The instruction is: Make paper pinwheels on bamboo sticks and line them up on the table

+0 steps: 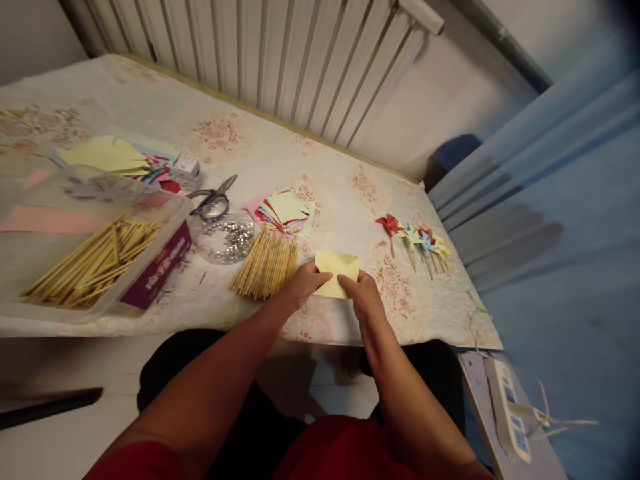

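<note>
A pale yellow square of thin paper [337,272], partly folded, is held just above the near edge of the floral-patterned tablecloth [325,173], pinched at its nine o'clock and five o'clock edges.

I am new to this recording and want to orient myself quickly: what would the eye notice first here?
First, the left hand and right hand pinching a pale yellow paper square at the table's near edge. Left of them lies a bundle of wooden sticks below a stack of coloured paper squares. To the right lies a row of finished small pinwheels.
</note>
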`<state>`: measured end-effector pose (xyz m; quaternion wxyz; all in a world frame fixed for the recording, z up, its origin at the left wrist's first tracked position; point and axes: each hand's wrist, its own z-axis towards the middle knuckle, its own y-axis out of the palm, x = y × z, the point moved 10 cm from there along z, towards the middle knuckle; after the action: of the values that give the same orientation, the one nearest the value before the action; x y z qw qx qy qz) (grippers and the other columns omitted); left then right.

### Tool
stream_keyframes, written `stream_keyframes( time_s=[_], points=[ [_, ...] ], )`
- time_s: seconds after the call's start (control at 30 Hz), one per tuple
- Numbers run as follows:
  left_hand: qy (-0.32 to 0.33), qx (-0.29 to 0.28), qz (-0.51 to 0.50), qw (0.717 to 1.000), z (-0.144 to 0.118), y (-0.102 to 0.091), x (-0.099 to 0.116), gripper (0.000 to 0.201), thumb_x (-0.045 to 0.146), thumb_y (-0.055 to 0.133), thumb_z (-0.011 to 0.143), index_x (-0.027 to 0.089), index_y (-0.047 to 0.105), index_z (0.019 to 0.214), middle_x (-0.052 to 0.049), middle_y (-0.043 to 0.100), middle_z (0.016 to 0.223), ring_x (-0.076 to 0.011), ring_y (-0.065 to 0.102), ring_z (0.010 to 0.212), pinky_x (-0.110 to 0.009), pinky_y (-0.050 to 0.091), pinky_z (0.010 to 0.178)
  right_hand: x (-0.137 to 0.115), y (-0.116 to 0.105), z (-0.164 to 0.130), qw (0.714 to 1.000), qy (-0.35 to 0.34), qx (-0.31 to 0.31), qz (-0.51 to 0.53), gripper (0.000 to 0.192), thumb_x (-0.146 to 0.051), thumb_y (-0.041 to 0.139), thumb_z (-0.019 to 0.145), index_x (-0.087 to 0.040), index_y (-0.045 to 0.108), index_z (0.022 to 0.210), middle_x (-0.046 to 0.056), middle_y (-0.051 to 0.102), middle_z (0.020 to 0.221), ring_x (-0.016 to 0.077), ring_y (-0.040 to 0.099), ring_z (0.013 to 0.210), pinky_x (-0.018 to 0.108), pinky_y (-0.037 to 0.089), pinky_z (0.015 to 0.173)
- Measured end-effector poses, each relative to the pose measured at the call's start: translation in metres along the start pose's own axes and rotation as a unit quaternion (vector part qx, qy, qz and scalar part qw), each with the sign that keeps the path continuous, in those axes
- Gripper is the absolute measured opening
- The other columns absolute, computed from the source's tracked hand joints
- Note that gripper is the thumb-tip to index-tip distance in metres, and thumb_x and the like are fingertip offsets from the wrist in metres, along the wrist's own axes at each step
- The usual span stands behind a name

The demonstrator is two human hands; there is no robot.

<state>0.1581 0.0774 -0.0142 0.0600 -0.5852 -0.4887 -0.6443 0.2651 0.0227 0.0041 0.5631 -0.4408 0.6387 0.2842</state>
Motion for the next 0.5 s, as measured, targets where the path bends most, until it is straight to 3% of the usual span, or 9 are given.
stream_keyframes(
  time_s=[0.33, 0.5],
  points=[
    [-0.01, 0.012, -0.013, 1.0, 0.0, -0.003, -0.002, 0.032, 0.02, 0.068, 0.066, 0.011, 0.066, 0.097, -0.007, 0.071, 0.082, -0.0164, 0.064, 0.071, -0.027, 0.047, 0.07, -0.003, 0.0, -0.004, 1.0, -0.004, -0.017, 0.013, 0.031, -0.038, 0.07, 0.068, -0.017, 0.069, 0.09, 0.003, 0.073, 0.077, 0.0185, 0.065, 0.065, 0.03, 0.051, 0.063],
    [-0.003, 0.032, -0.055, 0.998, 0.002, -0.008, -0.001, 0.033, 0.021, 0.069, 0.064, 0.01, 0.065, 0.095, -0.007, 0.072, 0.084, -0.0185, 0.066, 0.075, -0.03, 0.049, 0.074, -0.007, -0.015, -0.01, 1.0, -0.014, 0.011, 0.021, 0.03, -0.044, 0.071, 0.07, -0.016, 0.067, 0.082, 0.001, 0.069, 0.075, 0.0139, 0.061, 0.064, 0.025, 0.049, 0.059]
  ],
)
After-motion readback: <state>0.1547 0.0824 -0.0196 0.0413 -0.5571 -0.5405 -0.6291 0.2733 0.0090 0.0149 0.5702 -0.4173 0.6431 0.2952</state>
